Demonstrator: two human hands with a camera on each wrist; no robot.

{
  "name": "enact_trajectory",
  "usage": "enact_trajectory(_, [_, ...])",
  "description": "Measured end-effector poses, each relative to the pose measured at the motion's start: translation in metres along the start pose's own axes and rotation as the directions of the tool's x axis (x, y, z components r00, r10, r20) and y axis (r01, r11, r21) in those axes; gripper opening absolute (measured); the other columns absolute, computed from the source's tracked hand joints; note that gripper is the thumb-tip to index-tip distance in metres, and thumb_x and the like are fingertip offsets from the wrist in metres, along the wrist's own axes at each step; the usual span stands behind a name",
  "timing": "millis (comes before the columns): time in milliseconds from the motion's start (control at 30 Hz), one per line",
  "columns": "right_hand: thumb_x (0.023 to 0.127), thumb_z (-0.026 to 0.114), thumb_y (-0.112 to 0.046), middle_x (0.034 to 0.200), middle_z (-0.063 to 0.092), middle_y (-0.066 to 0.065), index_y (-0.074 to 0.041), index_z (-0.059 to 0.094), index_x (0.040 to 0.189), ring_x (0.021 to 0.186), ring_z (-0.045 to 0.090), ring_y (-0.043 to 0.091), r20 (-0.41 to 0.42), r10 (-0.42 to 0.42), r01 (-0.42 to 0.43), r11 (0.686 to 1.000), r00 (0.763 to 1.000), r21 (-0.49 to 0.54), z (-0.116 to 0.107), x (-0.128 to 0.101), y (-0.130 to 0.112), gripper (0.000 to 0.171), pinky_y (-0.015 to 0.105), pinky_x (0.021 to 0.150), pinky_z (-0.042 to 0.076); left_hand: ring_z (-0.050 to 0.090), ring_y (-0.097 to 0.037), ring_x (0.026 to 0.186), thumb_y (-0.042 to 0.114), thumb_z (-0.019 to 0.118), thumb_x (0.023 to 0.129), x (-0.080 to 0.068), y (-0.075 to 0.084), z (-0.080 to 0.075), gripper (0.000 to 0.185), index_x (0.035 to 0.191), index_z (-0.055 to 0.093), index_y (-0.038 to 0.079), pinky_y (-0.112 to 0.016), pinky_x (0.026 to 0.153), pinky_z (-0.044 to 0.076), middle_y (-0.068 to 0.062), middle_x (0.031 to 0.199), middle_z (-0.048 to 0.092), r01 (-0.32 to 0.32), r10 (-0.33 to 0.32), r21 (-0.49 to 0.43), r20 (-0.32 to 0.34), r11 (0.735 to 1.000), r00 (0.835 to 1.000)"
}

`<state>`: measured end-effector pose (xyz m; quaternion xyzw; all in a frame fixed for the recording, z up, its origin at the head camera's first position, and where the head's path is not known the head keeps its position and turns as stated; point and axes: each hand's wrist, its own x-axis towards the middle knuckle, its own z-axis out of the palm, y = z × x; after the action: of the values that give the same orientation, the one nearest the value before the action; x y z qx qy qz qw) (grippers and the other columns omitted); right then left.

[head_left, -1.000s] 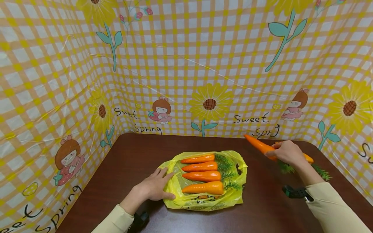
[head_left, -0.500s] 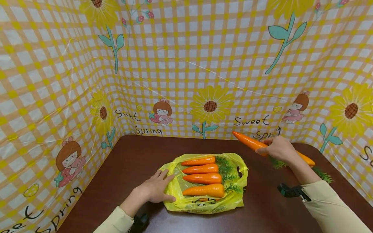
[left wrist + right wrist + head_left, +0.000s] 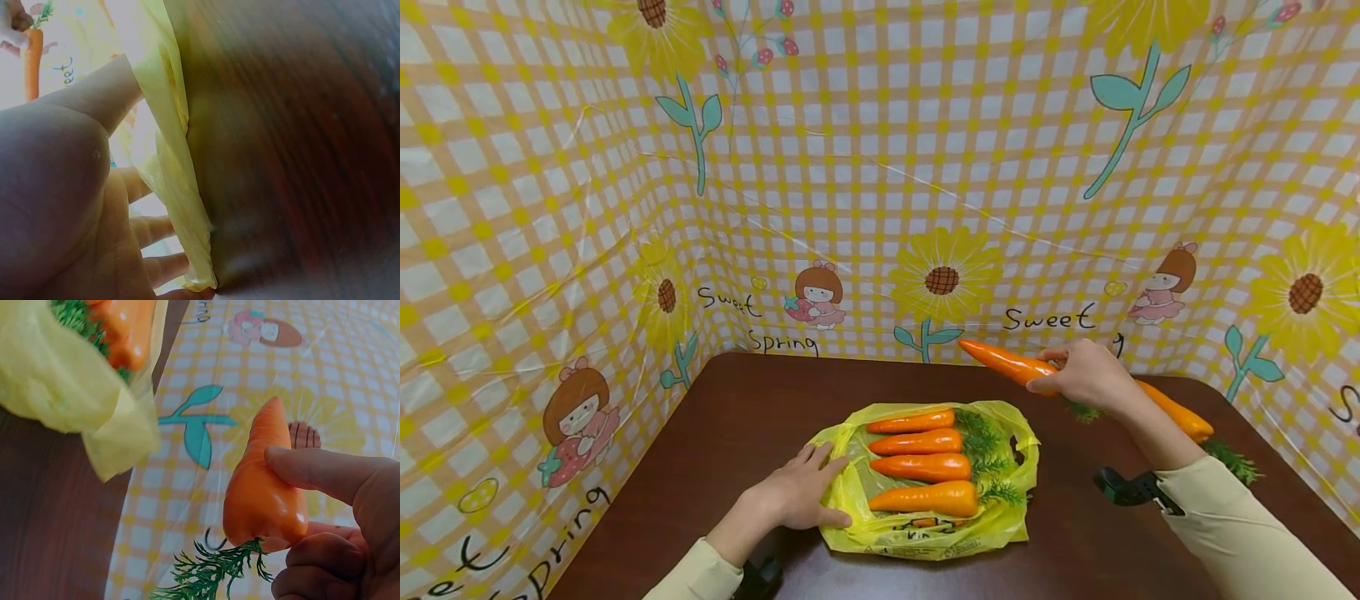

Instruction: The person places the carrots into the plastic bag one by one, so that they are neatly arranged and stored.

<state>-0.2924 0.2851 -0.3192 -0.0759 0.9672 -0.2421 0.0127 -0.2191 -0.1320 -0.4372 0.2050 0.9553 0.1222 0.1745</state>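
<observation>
My right hand [image 3: 1086, 375] pinches an orange carrot [image 3: 1003, 360] between thumb and fingers, above the table's back right. Its pointed tip faces left, and its green leafy top [image 3: 219, 569] hangs below the hand in the right wrist view. Several carrots [image 3: 922, 467] lie side by side on a yellow plastic bag [image 3: 955, 546], tips left and greens right. Fingers spread, my left hand [image 3: 805, 492] rests at the bag's left edge. The left wrist view shows its fingers straight along the yellow plastic [image 3: 181, 181].
One more carrot [image 3: 1176, 411] lies at the table's right side, partly hidden behind my right forearm. The brown table [image 3: 737, 400] meets checked, sunflower-printed sheets [image 3: 865, 192] at its back and sides. A handle hole shows at the bag's right end.
My right hand has carried its carrot leftward and up, toward the bag. The left hand stays at the bag's left edge. The whole head view has shifted slightly downward.
</observation>
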Motion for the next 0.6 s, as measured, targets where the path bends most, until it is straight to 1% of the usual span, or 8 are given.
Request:
enact_trajectory(67, [0.083,0.079,-0.036,0.081,0.072,0.01,0.007,0.061,0.134,0.049,0.045,0.015,0.01,-0.019,0.019,1.0,1.0,0.005,0.002,0.0,-0.008,0.069,0.03,0.049,0.037,0.018,-0.041,0.153,0.061,0.069,0.088,-0.001,-0.001,0.001,0.089,0.159,0.034,0.022,-0.062,0.112,0.034,-0.013,0.168,0.018,0.005,-0.005,0.003,0.001,1.0,1.0])
enact_trajectory(133, [0.083,0.08,-0.035,0.085,0.072,0.012,0.005,0.062,0.133,0.051,0.046,0.015,0.016,-0.041,0.042,0.999,0.999,-0.001,0.004,0.001,-0.014,0.067,0.031,0.051,0.037,0.018,-0.041,0.153,0.061,0.069,0.088,-0.001,-0.002,0.001,0.089,0.159,0.033,0.022,-0.062,0.112,0.035,-0.013,0.168,0.018,0.007,-0.007,0.005,-0.002,1.0,1.0])
enact_trajectory(233, [0.083,0.081,-0.034,0.067,0.062,0.005,0.002,0.064,0.132,0.048,0.042,0.014,0.028,-0.066,0.066,0.998,0.997,0.002,0.008,0.003,-0.023,0.063,0.031,0.05,0.037,0.018,-0.041,0.153,0.061,0.069,0.088,-0.001,-0.002,0.001,0.089,0.159,0.034,0.022,-0.062,0.112,0.035,-0.013,0.167,0.019,0.004,-0.004,0.005,-0.005,1.0,1.0])
enact_trajectory(267, [0.083,0.081,-0.033,0.065,0.06,0.003,0.002,0.065,0.132,0.048,0.043,0.014,0.035,-0.07,0.07,0.998,0.997,0.006,0.01,0.003,-0.025,0.062,0.03,0.05,0.037,0.018,-0.041,0.153,0.061,0.069,0.087,0.0,-0.002,0.001,0.089,0.159,0.033,0.022,-0.062,0.112,0.034,-0.013,0.167,0.019,0.004,-0.004,0.004,-0.003,1.0,1.0])
enact_trajectory(367, [0.083,0.081,-0.03,0.049,0.041,-0.005,0.001,0.065,0.132,0.044,0.035,0.011,0.06,-0.088,0.087,0.996,0.994,0.014,0.015,0.005,-0.033,0.061,0.028,0.047,0.034,0.018,-0.041,0.153,0.062,0.068,0.087,-0.001,-0.001,0.002,0.089,0.159,0.033,0.022,-0.062,0.113,0.034,-0.013,0.168,0.018,0.006,-0.006,0.0,0.002,1.0,1.0])
enact_trajectory(467, [0.083,0.081,-0.028,0.047,0.04,-0.005,0.003,0.064,0.132,0.043,0.033,0.01,0.075,-0.115,0.115,0.993,0.991,0.001,0.018,0.006,-0.041,0.06,0.028,0.048,0.033,0.018,-0.041,0.154,0.062,0.068,0.088,0.0,0.0,0.002,0.089,0.159,0.033,0.022,-0.061,0.113,0.034,-0.013,0.168,0.018,0.001,-0.001,0.001,0.0,1.0,1.0])
enact_trajectory(500, [0.083,0.081,-0.027,0.045,0.037,-0.005,0.002,0.065,0.132,0.042,0.029,0.01,0.079,-0.121,0.122,0.993,0.99,-0.005,0.019,0.007,-0.043,0.059,0.027,0.047,0.031,0.018,-0.041,0.153,0.062,0.068,0.088,0.0,0.0,0.001,0.089,0.159,0.033,0.022,-0.061,0.113,0.034,-0.013,0.168,0.018,-0.002,0.002,0.004,-0.002,1.0,1.0])
enact_trajectory(600, [0.083,0.081,-0.028,0.044,0.036,-0.004,0.0,0.066,0.131,0.043,0.025,0.01,0.091,-0.14,0.143,0.989,0.986,-0.028,0.023,0.008,-0.051,0.057,0.027,0.047,0.028,0.019,-0.042,0.153,0.061,0.068,0.088,0.0,-0.001,0.002,0.089,0.159,0.033,0.021,-0.062,0.112,0.035,-0.014,0.167,0.018,-0.008,0.008,0.008,-0.008,1.0,1.0])
